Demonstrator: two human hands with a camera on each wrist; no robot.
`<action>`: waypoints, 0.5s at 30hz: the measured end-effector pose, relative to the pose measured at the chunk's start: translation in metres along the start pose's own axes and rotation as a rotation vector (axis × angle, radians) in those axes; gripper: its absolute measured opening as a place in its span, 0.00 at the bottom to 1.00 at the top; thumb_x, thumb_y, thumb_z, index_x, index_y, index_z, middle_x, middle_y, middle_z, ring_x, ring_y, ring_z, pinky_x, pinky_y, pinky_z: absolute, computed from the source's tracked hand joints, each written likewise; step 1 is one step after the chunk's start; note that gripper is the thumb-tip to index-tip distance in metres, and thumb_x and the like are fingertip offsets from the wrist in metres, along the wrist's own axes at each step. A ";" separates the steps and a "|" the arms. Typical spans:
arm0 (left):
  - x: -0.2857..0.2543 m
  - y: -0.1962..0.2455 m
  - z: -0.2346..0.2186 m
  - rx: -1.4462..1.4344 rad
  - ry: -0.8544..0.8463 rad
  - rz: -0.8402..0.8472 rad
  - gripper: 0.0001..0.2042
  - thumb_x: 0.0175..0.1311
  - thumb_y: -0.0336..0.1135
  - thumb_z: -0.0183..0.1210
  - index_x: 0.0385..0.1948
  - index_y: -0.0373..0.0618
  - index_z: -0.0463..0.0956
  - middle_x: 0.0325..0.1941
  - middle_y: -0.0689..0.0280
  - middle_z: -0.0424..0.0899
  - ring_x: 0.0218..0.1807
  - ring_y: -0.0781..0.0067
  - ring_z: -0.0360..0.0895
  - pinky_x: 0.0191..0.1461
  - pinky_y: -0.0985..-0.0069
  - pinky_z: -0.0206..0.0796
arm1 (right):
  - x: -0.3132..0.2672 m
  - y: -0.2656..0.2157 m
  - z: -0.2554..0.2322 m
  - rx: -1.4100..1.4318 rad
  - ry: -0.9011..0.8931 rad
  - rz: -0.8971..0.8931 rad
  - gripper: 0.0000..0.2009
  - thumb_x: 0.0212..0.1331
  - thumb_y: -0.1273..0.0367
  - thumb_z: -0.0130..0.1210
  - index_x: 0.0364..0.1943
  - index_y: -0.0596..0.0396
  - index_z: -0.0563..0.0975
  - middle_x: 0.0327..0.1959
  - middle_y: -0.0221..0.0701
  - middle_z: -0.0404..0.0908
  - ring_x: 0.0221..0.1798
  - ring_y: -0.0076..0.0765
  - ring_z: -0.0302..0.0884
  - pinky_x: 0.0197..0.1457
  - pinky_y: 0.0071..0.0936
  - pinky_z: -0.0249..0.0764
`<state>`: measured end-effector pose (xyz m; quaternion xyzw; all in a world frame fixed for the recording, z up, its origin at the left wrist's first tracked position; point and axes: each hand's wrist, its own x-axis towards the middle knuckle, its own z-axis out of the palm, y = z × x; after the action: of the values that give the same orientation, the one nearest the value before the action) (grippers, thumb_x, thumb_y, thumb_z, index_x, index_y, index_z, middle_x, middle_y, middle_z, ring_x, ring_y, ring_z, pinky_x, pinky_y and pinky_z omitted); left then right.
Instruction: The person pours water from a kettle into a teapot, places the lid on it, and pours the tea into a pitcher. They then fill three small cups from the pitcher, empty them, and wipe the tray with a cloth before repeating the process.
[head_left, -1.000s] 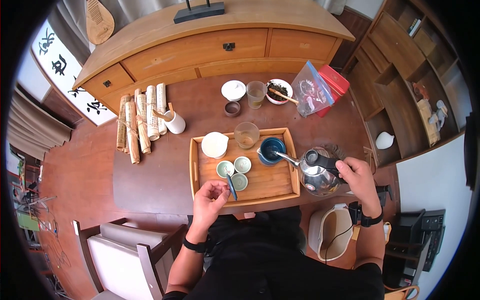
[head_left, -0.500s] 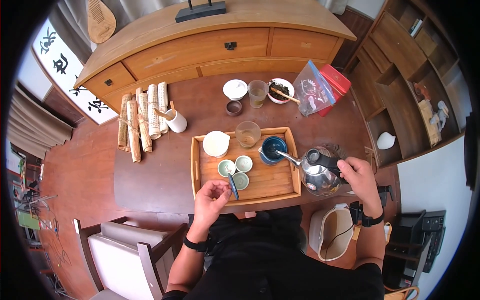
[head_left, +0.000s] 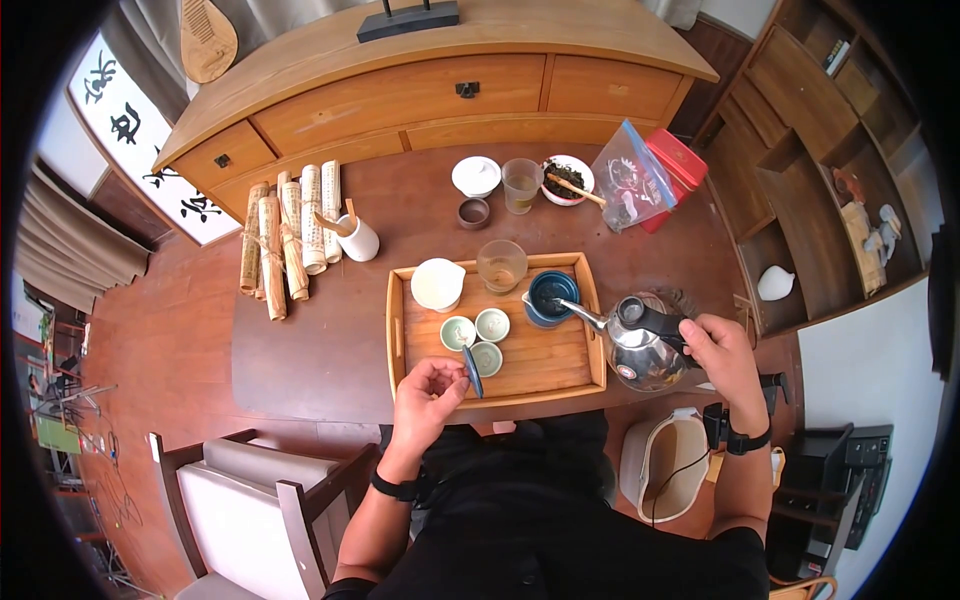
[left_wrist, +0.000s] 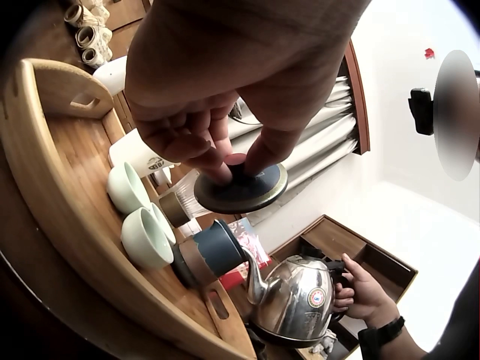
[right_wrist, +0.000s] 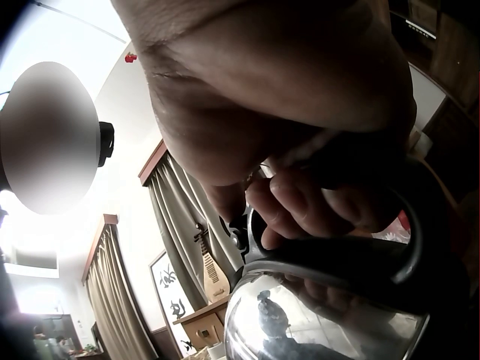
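Note:
Between thumb and fingertips my left hand (head_left: 428, 395) pinches the knob of a dark blue lid (left_wrist: 247, 193), holding it tilted over the near edge of the wooden tray (head_left: 555, 362). My right hand (head_left: 725, 355) grips the black handle of a steel kettle (left_wrist: 296, 296) to the tray's right. The kettle's spout reaches over the rim of a dark blue teapot (head_left: 540, 314) standing on the tray. Three pale green cups (left_wrist: 145, 238) sit close together near the lid. Behind them are a white pitcher (head_left: 437, 285) and a clear glass (head_left: 502, 265).
Farther back stand a white lidded bowl (head_left: 476, 176), a small brown cup (head_left: 473, 213), another glass (head_left: 520, 187) and a bowl of tea leaves (head_left: 568, 181). A plastic bag (head_left: 632, 180) leans by a red box (head_left: 680, 165). Rolled scrolls (head_left: 292, 240) and a white utensil holder (head_left: 359, 241) lie left.
The head view has shifted slightly, so the table appears a little farther right. Both hands keep their hold on the lid and the kettle, and the spout stays over the teapot.

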<state>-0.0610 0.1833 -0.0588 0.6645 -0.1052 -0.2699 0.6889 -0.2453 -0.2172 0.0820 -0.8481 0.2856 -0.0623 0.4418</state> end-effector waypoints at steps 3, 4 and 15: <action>0.000 -0.001 0.000 -0.002 -0.007 0.003 0.10 0.77 0.22 0.69 0.55 0.37 0.82 0.49 0.70 0.90 0.47 0.84 0.83 0.56 0.81 0.78 | 0.000 -0.002 -0.001 -0.004 -0.003 0.007 0.27 0.79 0.50 0.67 0.30 0.61 0.85 0.22 0.26 0.78 0.29 0.21 0.71 0.34 0.29 0.65; 0.000 -0.002 0.000 -0.005 -0.008 0.004 0.10 0.77 0.22 0.69 0.55 0.37 0.83 0.49 0.71 0.90 0.47 0.84 0.83 0.56 0.81 0.78 | 0.000 -0.002 -0.001 -0.003 -0.003 0.008 0.27 0.79 0.50 0.67 0.30 0.61 0.85 0.22 0.26 0.78 0.29 0.21 0.71 0.34 0.29 0.65; 0.000 -0.005 0.001 0.011 -0.006 0.004 0.10 0.77 0.22 0.70 0.55 0.37 0.83 0.48 0.71 0.89 0.47 0.84 0.83 0.56 0.81 0.78 | 0.000 -0.001 -0.001 -0.015 -0.015 -0.002 0.28 0.79 0.48 0.66 0.30 0.61 0.85 0.21 0.27 0.77 0.29 0.21 0.71 0.34 0.29 0.65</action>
<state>-0.0626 0.1823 -0.0637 0.6672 -0.1103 -0.2699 0.6854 -0.2452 -0.2172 0.0837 -0.8521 0.2817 -0.0545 0.4376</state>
